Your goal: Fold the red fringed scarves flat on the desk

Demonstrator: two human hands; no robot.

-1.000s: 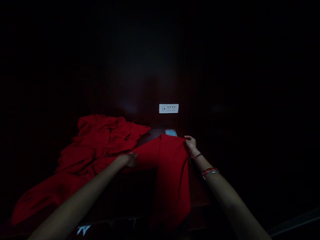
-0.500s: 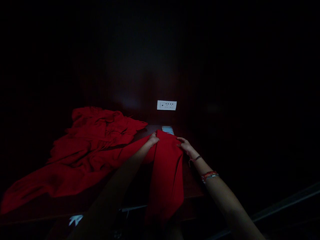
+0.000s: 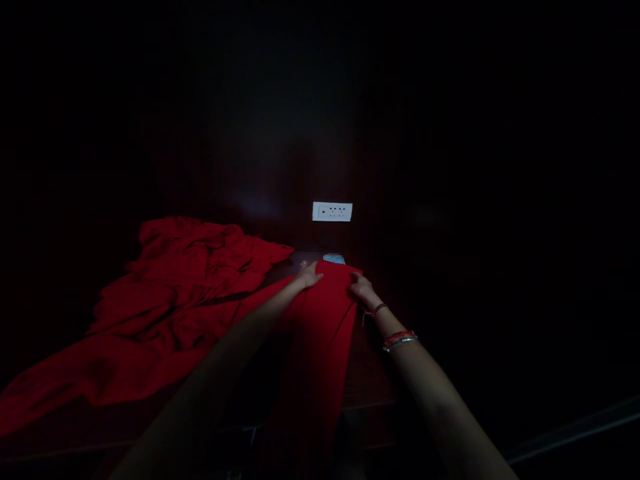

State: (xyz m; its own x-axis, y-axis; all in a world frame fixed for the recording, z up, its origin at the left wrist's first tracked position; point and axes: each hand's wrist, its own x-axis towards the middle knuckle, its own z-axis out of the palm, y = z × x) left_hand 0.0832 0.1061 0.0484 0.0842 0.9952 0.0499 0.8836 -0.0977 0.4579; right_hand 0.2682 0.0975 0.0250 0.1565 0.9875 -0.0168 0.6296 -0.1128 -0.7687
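A long red cloth runs over the dark table and hangs down past its front edge. My left hand grips the cloth's left edge near its far end, thumb on top. At the opposite edge my right hand pinches the cloth, with bracelets on that wrist. Between the hands the fabric lies fairly flat, with a few creases by the right hand. To the left, the same red fabric seems to continue into a large crumpled heap. The fingers under the cloth are hidden.
A white wall socket sits on the dark wall behind the table. Just beyond the cloth's far end lies a small pale-blue flat item, partly covered. The dark tabletop shows at the right; the surroundings are very dim.
My right hand has moved slightly left and taken hold of the cloth's edge. The hanging part has swung left, and the cloth covers more of the pale-blue item.
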